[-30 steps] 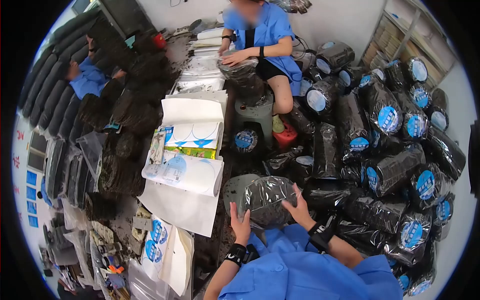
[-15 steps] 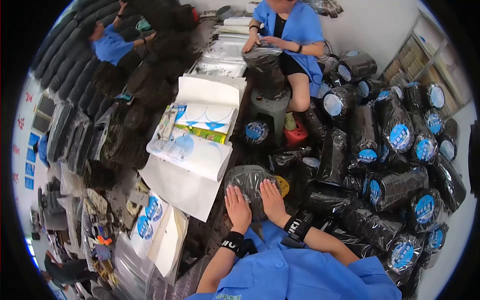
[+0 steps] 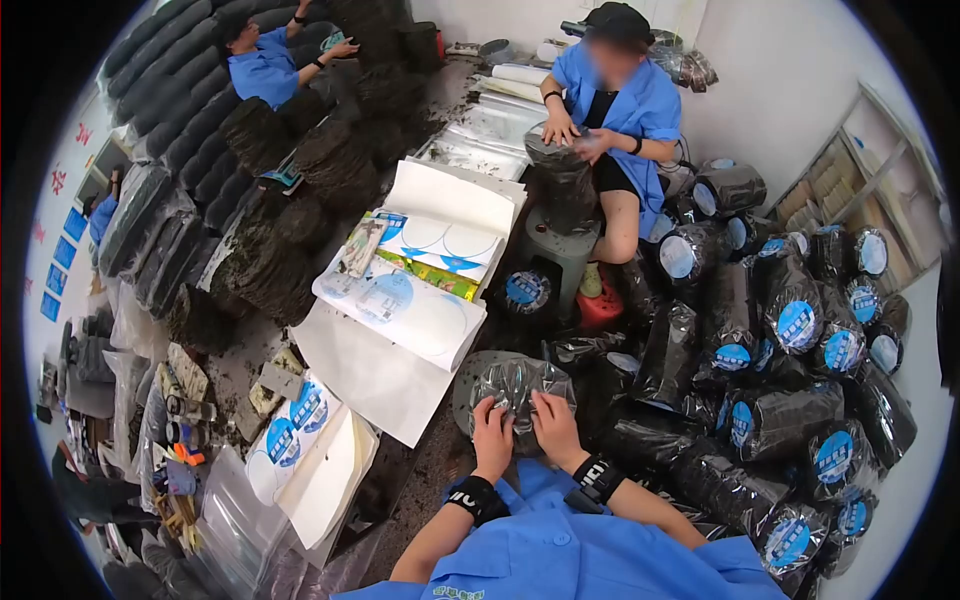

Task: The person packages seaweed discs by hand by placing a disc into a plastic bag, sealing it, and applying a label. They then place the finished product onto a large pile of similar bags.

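A white wall [image 3: 770,90] spans twelve to two o'clock; shelving [image 3: 868,188] stands at two, blue panels [image 3: 66,251] at nine.

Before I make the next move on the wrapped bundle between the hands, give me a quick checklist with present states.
1. Left hand on the wrapped bundle: ok.
2. Right hand on it too: ok.
3. Film smooth on top: not ok, creased.
4. Underside of the bundle: cannot tell, hidden.
5. Co-worker's hands clear: ok, at another bundle.
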Tool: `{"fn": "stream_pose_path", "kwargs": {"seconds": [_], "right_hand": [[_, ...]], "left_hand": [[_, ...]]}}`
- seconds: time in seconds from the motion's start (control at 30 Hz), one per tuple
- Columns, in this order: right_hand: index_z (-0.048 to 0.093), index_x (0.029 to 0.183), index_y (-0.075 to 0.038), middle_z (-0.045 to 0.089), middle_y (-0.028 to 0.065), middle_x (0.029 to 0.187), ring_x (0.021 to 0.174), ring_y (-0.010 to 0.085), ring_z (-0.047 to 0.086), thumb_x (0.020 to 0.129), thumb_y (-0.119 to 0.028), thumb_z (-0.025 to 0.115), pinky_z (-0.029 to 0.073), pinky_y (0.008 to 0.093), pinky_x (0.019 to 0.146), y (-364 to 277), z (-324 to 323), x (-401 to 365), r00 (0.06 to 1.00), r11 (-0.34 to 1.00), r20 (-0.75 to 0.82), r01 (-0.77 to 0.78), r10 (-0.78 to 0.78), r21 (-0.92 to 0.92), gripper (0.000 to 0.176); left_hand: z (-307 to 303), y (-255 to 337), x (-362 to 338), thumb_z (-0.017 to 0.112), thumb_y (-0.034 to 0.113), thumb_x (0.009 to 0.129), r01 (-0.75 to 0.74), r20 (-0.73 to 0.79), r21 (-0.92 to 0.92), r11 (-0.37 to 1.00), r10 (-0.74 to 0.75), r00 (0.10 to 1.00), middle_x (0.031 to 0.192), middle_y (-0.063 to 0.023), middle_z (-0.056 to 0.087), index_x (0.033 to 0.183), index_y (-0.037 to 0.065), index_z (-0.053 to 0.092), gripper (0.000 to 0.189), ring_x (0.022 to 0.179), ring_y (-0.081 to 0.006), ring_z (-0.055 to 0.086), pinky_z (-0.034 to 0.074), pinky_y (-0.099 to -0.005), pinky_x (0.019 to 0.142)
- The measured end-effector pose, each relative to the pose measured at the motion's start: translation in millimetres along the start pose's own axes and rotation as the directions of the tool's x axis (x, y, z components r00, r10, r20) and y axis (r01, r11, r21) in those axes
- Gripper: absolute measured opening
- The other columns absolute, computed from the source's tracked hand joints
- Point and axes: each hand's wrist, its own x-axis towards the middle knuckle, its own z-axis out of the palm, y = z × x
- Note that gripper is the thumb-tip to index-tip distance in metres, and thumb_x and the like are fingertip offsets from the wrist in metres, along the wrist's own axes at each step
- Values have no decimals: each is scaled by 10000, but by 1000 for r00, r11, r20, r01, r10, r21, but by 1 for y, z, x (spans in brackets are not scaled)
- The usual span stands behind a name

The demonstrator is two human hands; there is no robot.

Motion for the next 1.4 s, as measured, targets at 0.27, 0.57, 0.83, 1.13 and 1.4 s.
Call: {"fn": "stream_pose_path", "kwargs": {"seconds": [0.27, 0.57, 0.83, 1.13, 1.4], "right_hand": [[431, 1385, 69, 471, 203, 1416, 1303, 298, 452, 968, -282, 552, 334, 347, 1092, 0, 0, -21, 679, 585, -107, -530, 726, 614, 558], [431, 1389, 67, 447, 215, 1447, 1373, 308, 397, 1008, -122, 404, 279, 343, 1140, -21, 12, -14, 841, 863, -243, -412, 483, 292, 425], [500, 1319, 65, 488, 245, 1384, 1342, 357, 426, 851, -39, 489, 294, 483, 1136, -18, 23, -3, 993, 971, -50, -117, 108, -209, 480], [525, 1269, 65, 513, 245, 1315, 1199, 394, 498, 839, -109, 565, 360, 468, 1070, -31, 7, -13, 993, 956, 33, -102, 116, -274, 466], [500, 1279, 83, 538, 225, 1248, 1189, 378, 487, 794, -110, 597, 375, 469, 1056, -43, -2, -13, 990, 966, 133, -3, 39, -257, 530]], "left_hand": [[-25, -16, 0, 625, 141, 916, 310, -174, -260, 914, -360, 916, 1382, -184, 495, 1312, -18, 517, 440, 1280, -344, 461, 340, -420, 1082], [-25, -26, 1, 522, 40, 951, 283, -39, -386, 878, -322, 946, 1471, -210, 414, 1450, -8, 367, 524, 1360, -315, 406, 314, -380, 1121], [-6, -20, 5, 473, 1, 854, -244, 131, 301, 922, 214, 968, 1415, -199, 476, 1355, -8, 487, 501, 1352, -337, 412, 309, -454, 1128], [-1, -4, -3, 519, 41, 839, -261, 180, 382, 886, 206, 962, 1272, -187, 547, 1346, -38, 478, 515, 1252, -350, 485, 346, -450, 1085], [-13, -5, 0, 544, 57, 866, -152, 228, 208, 966, 103, 968, 1175, -178, 599, 1317, -58, 484, 469, 1177, -324, 533, 383, -425, 1059]]}}
